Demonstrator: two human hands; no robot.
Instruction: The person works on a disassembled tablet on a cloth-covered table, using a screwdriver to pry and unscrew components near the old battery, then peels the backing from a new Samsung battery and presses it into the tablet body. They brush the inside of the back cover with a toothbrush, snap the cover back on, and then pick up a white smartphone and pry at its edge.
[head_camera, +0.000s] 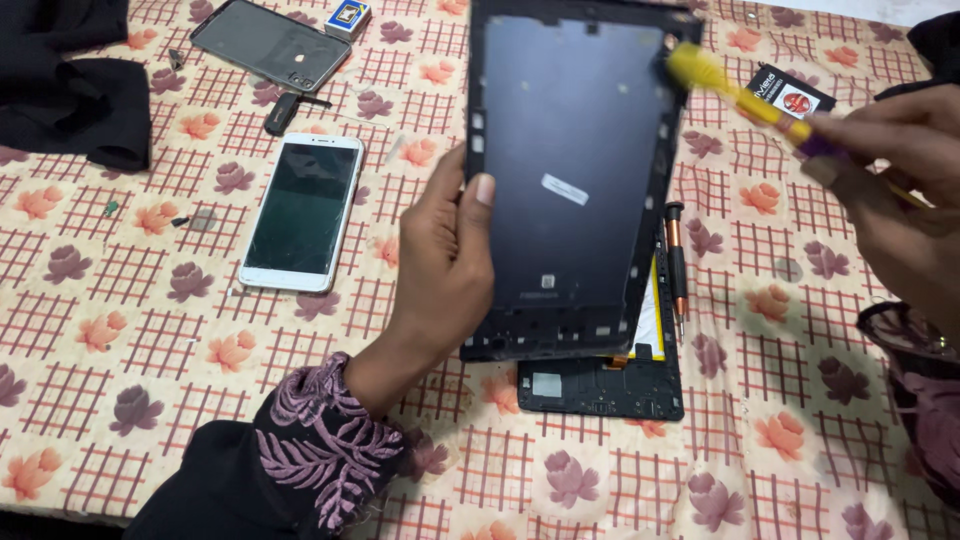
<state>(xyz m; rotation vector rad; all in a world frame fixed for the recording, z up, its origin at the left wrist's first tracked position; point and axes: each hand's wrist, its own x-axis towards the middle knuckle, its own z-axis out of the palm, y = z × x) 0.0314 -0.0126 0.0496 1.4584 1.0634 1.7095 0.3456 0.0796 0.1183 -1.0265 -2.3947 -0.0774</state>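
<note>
My left hand (440, 270) grips the left edge of a large black tablet frame (575, 170), held tilted above the table with its inner side facing me. My right hand (895, 180) holds a yellow brush (735, 90) with a purple collar; its blurred bristle end touches the frame's upper right edge. Under the frame lies the rest of the opened tablet (605, 385), with a yellow-edged part showing.
A white phone (303, 212) with a cracked screen lies on the flowered tablecloth (130, 330). A grey back cover (270, 45), a small box (347, 16), a black cloth (75, 90), a screwdriver (677, 255) and a black packet (790, 95) are around.
</note>
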